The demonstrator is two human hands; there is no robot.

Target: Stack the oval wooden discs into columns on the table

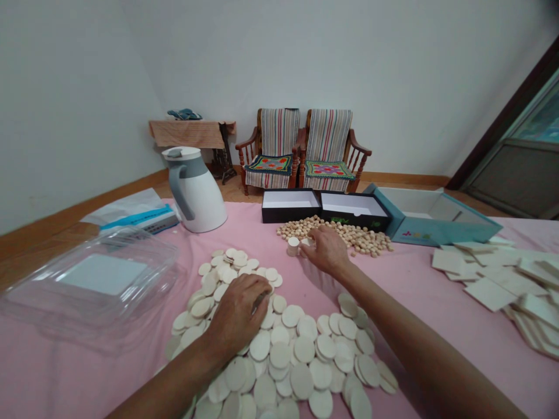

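Note:
A wide heap of pale round wooden discs (301,381) is spread over the pink cloth in front of me. On the left part of this heap rests my left hand (240,308), its fingers curled down toward the thumb; what they hold, if anything, is hidden. Farther out, my right hand (325,247) has its fingertips closed around a small stack of discs (305,241), partly covered by the fingers. Just left of it stands another short stack of discs (293,247). Many small wooden beads (362,238) lie directly behind and beside the right hand.
Two black open boxes (292,215) and a blue open box (437,233) stand behind the beads. Square wooden pieces (489,294) lie at right. A white jug (201,201), a clear plastic container (105,279) and a blue-and-white packet (140,218) are at left.

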